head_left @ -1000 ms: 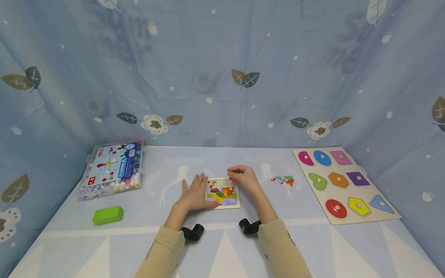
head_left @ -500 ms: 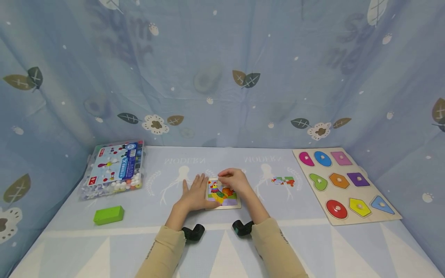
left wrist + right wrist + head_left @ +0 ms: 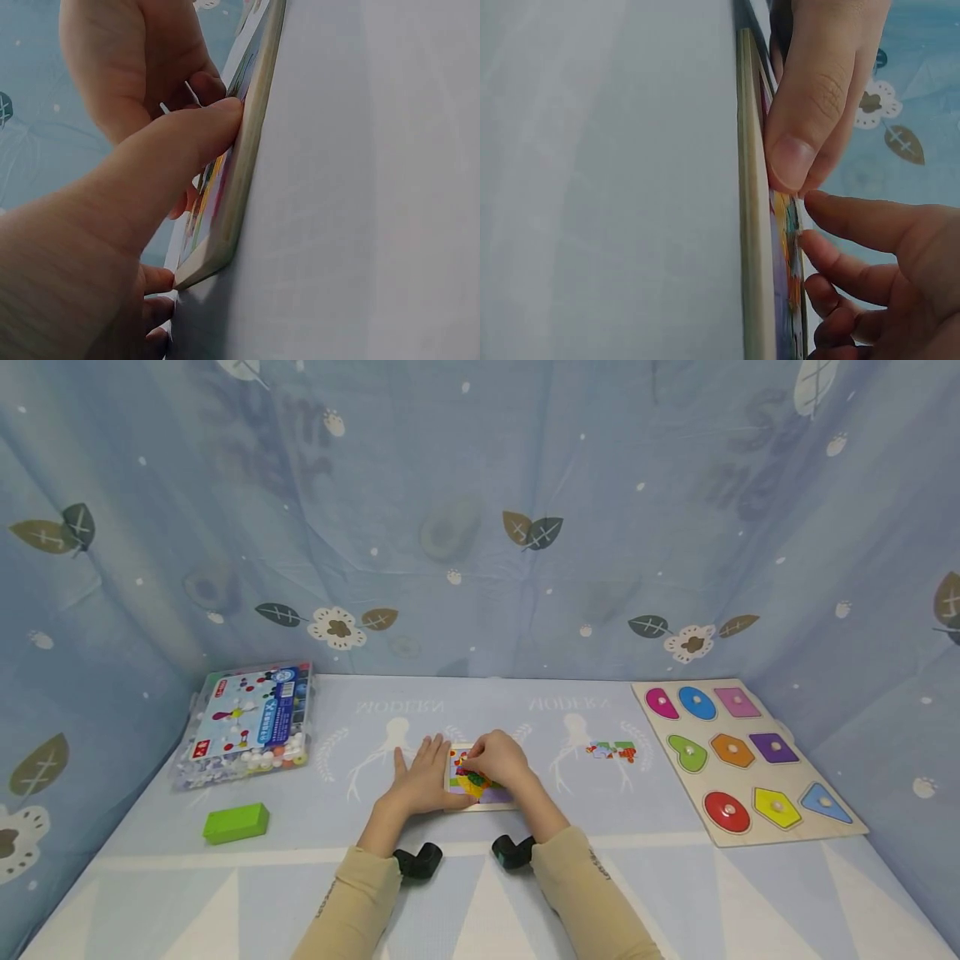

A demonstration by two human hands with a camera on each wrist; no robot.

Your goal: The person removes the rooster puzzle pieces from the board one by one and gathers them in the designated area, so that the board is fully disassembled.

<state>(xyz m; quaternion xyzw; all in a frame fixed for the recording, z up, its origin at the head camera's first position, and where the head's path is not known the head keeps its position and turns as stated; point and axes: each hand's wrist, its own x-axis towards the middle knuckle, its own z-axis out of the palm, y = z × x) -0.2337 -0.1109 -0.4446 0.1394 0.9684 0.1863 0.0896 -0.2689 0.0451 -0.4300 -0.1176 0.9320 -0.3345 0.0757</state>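
A small framed jigsaw puzzle (image 3: 491, 796) with a colourful chicken picture lies flat at the middle of the table. My left hand (image 3: 422, 778) lies along its left side, fingers straight and spread. Its thumb (image 3: 214, 124) presses the near edge of the wooden frame (image 3: 251, 135). Over the puzzle's upper right, my right hand (image 3: 500, 760) has bent fingers, their tips at the middle of the picture and hiding part of it. In the right wrist view, these fingertips (image 3: 816, 201) meet the picture's surface; whether they pinch a puzzle piece cannot be seen.
Loose puzzle pieces (image 3: 611, 750) lie right of the puzzle. Farther right is a wooden shape board (image 3: 697, 785) with knobbed shapes. At the left are a clear plastic box (image 3: 243, 718) of coloured beads and a green block (image 3: 236, 823). A patterned curtain (image 3: 465, 568) hangs behind.
My right hand has moved left and nearer from the puzzle's top right corner to the middle of the picture. The left hand has stayed in place.
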